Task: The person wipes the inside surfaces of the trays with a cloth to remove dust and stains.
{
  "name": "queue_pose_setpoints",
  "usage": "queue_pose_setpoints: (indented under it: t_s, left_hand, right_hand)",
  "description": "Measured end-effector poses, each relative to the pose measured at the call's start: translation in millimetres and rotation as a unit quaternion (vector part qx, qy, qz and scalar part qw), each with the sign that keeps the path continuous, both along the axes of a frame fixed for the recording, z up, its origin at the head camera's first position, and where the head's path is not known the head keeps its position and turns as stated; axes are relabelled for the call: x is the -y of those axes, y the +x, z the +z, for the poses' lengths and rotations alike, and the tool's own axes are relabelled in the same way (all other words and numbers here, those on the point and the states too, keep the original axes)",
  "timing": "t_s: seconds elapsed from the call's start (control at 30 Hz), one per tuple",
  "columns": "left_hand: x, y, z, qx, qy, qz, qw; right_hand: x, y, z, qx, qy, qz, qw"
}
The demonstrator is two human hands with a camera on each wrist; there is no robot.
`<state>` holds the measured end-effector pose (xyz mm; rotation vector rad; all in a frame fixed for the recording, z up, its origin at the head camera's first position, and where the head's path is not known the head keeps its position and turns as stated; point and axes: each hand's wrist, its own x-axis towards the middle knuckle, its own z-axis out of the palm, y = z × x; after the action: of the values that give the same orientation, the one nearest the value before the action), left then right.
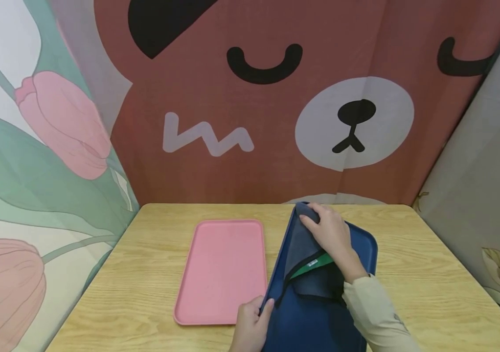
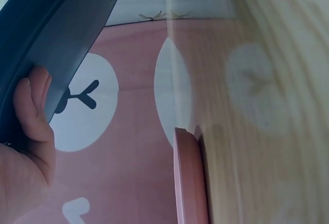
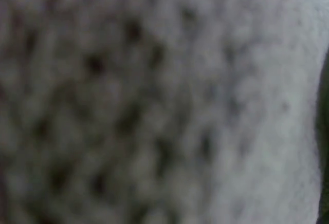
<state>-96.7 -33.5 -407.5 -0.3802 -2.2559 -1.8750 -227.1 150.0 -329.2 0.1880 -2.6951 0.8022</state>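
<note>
A dark blue tray (image 1: 311, 322) is held tilted above the table, toward the right front in the head view. My left hand (image 1: 251, 325) grips its left edge; the left wrist view shows the fingers (image 2: 38, 98) curled at the raised tray (image 2: 77, 34). My right hand (image 1: 331, 234) holds a grey-blue cloth (image 1: 301, 244) with black edging against the tray's far left corner. The cloth is partly folded, and a green strip with a small white label shows. Blurred grey fabric (image 3: 154, 106) fills most of the right wrist view.
Left of the blue tray, a pink tray (image 1: 223, 269) lies flat on the light wooden table (image 1: 131, 293). A brown bear-print curtain (image 1: 272, 171) hangs behind the table's far edge. Flower-print cloth (image 1: 8, 195) hangs at the left, and a grey printed sheet (image 1: 483, 161) at the right.
</note>
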Motion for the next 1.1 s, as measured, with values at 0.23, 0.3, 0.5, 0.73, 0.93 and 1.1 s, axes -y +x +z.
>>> queue_pose_setpoints:
  t_s: [0.23,0.3,0.5,0.73,0.93,1.1]
  left_hand:
    - [0.4,-0.3,0.9,0.022,0.003,0.002,0.9998]
    - [0.5,0.3,2.7,0.024,0.003,0.002,0.9997]
    - [1.0,-4.1,-9.8,0.027,0.002,0.015,0.9995]
    - [5.1,-11.2,-30.5,0.057,0.009,0.017,0.9982]
    - [6.8,-10.7,-29.5,0.040,0.019,0.026,0.9987]
    - [8.7,-11.1,-29.6,0.063,0.027,0.029,0.9973]
  right_hand:
    - [-4,-0.1,-2.7,0.003,0.002,-0.003,1.0000]
    - [-5,-0.2,-3.1,0.007,0.003,-0.005,1.0000]
    - [-9,-0.7,-2.7,0.014,0.006,-0.016,0.9998]
    - [-15,-2.3,-6.6,0.010,0.010,-0.024,0.9996]
    - [-19,-3.0,-8.9,0.015,0.011,-0.026,0.9995]
    - [-25,-3.8,-14.7,0.017,0.014,-0.030,0.9993]
